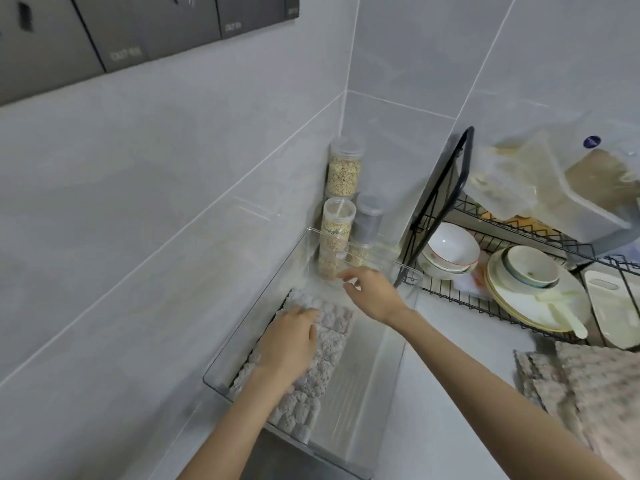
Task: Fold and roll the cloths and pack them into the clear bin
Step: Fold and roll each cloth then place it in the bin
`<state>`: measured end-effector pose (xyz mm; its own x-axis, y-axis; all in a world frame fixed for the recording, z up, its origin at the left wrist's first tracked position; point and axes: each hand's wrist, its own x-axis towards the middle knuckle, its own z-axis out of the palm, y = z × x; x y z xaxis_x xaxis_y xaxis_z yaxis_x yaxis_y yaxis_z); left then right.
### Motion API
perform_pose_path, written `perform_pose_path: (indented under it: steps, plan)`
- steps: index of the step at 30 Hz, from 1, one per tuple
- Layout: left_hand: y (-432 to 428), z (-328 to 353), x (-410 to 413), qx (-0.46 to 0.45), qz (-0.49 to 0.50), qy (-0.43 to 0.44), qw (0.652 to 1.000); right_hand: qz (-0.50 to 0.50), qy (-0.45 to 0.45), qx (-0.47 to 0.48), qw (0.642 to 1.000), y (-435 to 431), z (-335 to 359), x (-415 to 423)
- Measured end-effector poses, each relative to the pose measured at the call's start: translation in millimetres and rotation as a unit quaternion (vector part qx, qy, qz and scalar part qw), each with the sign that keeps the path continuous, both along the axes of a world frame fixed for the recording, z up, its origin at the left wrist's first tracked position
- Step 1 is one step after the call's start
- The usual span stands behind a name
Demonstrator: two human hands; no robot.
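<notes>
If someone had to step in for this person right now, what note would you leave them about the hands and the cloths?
Left hand: open, pressing down on the packed cloths.
Right hand: open, holding nothing, over the far end of the clear bin.
Done: grey cloths line the bin's left side; its right side is bare.
Left: the cloth pile on the counter to the right is not yet in.
</notes>
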<state>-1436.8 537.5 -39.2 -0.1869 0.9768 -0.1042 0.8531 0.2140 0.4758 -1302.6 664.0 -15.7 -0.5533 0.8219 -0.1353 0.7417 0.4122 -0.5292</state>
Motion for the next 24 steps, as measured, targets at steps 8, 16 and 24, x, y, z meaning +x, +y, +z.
perform_pose_path:
  steps: [8,16,24]
  plan:
    - [27,71,68,0.135,-0.031,-0.039,0.990,-0.130,0.093,0.089,0.983,-27,61,108]
    - [44,81,192,0.151,-0.160,-0.077,0.973,-0.299,0.025,0.087,0.950,-86,45,266]
    - [35,39,306,0.022,-0.297,-0.045,0.954,-0.390,-0.112,-0.038,0.913,-168,-28,380]
